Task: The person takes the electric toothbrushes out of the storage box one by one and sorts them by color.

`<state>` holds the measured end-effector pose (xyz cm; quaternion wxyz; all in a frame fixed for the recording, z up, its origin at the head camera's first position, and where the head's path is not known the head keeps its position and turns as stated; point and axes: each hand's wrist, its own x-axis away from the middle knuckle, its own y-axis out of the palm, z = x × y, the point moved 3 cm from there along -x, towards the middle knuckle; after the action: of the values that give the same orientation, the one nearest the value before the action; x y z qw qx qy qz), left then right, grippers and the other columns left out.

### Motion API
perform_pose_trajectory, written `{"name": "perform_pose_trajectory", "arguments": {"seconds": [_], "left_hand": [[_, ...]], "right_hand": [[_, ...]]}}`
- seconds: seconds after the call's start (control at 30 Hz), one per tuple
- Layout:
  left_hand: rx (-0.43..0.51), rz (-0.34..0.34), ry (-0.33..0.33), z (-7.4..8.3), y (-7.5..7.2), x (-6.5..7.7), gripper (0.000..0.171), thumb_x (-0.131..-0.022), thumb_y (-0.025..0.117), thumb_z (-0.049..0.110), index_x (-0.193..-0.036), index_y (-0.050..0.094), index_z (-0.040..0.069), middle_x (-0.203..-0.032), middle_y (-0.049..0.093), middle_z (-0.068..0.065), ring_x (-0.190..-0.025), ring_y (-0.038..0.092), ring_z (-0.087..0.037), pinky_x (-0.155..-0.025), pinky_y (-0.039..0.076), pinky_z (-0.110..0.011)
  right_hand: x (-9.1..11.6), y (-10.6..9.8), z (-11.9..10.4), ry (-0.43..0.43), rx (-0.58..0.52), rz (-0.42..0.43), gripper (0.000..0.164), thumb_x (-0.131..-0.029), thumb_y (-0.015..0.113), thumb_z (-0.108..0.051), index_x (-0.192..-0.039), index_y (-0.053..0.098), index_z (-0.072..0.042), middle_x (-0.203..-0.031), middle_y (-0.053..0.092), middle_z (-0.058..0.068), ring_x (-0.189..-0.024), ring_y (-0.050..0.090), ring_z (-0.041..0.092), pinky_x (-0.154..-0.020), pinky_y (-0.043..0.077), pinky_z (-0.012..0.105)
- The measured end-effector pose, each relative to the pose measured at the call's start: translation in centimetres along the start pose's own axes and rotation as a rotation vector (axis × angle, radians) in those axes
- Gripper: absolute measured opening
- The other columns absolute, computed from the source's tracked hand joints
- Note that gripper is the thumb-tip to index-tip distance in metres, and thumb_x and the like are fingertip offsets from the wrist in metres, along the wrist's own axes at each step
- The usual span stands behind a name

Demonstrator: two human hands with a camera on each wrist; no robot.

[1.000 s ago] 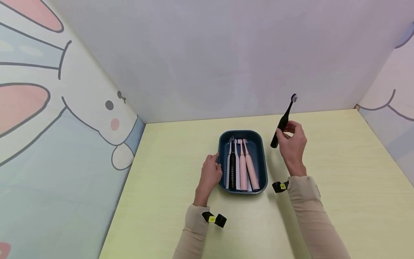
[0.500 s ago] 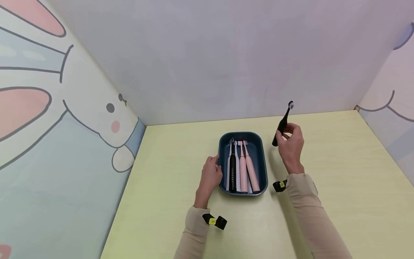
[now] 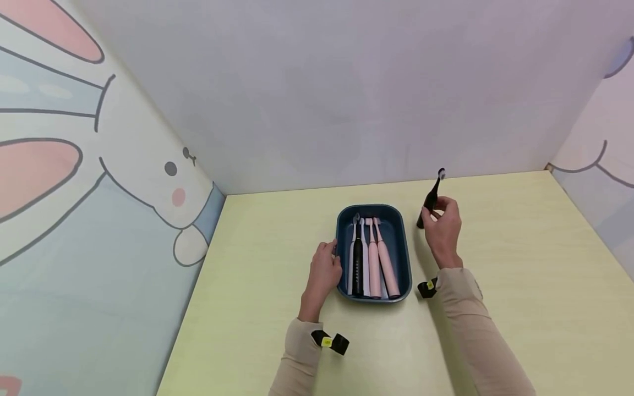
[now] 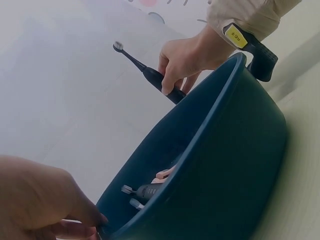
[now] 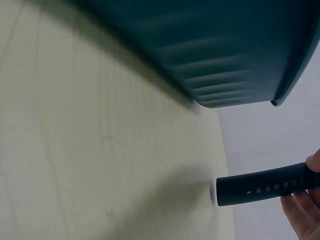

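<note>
In the head view a black electric toothbrush (image 3: 430, 201) is pinched by my right hand (image 3: 443, 228), its head up and its base toward the table, just right of a dark blue bin (image 3: 400, 242). The right wrist view shows a row of icons along the handle (image 5: 270, 186) close over the tabletop. My left hand (image 3: 324, 269) grips the bin's left rim, its fingers (image 4: 80, 212) at the edge in the left wrist view. Inside the bin lie another black toothbrush (image 3: 358, 267), two pink toothbrushes (image 3: 375, 269) and pale lilac ones (image 3: 365, 269), side by side.
The bin stands on a pale yellow wooden table (image 3: 257, 264). A grey-white wall (image 3: 317, 110) rises behind the table's back edge, and a wall with a rabbit drawing (image 3: 134, 176) is at the left.
My right hand has come down and slightly left with the black toothbrush, whose head now stands lower. My left hand stays on the bin's rim; the head view has tilted up slightly.
</note>
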<state>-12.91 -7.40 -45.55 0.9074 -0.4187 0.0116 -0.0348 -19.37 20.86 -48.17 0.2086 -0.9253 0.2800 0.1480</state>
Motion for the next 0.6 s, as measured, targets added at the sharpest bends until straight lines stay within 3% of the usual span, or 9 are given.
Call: {"name": "perform_pose_trajectory", "arguments": {"seconds": [0.6], "left_hand": [[0.001,0.009,0.01,-0.01,0.07,-0.08,0.041,-0.089,0.053,0.003,-0.129,0.051,-0.001,-0.099,0.054,-0.01,-0.079,0.052,-0.017,-0.066,0.044,-0.028]], "right_hand": [[0.11,0.45,0.33,-0.001,-0.004,0.007,0.032,-0.085,0.061,-0.006,-0.112,0.048,0.005,-0.103,0.053,0.019,-0.096,0.055,0.028,-0.081,0.049,0.041]]}}
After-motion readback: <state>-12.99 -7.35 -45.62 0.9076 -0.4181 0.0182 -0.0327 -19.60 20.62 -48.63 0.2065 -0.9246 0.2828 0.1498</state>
